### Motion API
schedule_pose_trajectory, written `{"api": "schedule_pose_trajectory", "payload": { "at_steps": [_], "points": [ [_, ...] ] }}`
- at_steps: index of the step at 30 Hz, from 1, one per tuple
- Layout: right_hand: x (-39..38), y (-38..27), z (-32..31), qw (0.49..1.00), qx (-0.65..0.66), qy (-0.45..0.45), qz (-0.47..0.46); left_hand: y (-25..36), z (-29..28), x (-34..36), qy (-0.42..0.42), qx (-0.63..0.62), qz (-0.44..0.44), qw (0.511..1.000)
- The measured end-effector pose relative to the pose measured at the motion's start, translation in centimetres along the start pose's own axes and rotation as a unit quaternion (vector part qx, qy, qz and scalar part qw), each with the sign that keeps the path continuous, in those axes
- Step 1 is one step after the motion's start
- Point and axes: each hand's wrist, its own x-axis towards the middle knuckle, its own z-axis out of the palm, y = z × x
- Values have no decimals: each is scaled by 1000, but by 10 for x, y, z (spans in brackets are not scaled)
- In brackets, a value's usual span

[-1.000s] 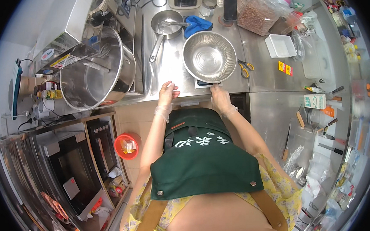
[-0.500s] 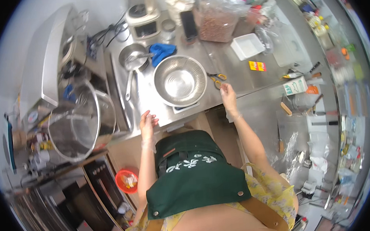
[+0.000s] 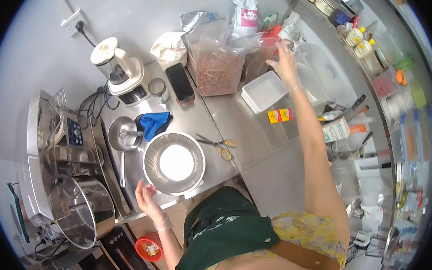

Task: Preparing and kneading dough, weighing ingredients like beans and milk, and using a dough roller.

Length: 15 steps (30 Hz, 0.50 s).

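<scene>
My right hand point(image 3: 285, 66), in a thin clear glove, is stretched far back to the right. Its thumb and fingers are apart at the edge of a plastic bag point(image 3: 260, 58), just behind a white rectangular tub point(image 3: 264, 93); contact with the bag is unclear. Near the counter's front edge, my left hand point(image 3: 147, 197) is open and empty, fingers loosely bent, beside a perforated metal basin point(image 3: 149, 164). A white round shape shows at the basin's bottom. To the basin's right lie scissors with yellow-and-black handles point(image 3: 225, 149).
A small saucepan point(image 3: 122, 136) and blue cloth point(image 3: 155, 125) lie behind the basin. Farther back stand a blender point(image 3: 130, 86), a glass jar point(image 3: 159, 90), a phone point(image 3: 179, 83) and a bag of brown bits point(image 3: 217, 75). Yellow-red packets point(image 3: 279, 115) lie before the tub. A large pot point(image 3: 100, 204) stands left.
My right hand has moved from beside the scissors back and right to behind the white tub. My left hand stays near the basin. The view has shifted toward the back of the counter.
</scene>
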Motion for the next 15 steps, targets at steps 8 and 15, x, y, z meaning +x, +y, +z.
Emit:
{"api": "schedule_pose_trajectory", "payload": {
  "at_steps": [8, 15],
  "points": [
    [95, 43, 61, 928, -250, -251, -115, 20, 9, -49, 110, 76, -48, 990],
    [84, 61, 99, 961, 37, -275, 8, 23, 12, -72, 135, 108, -61, 983]
  ]
}}
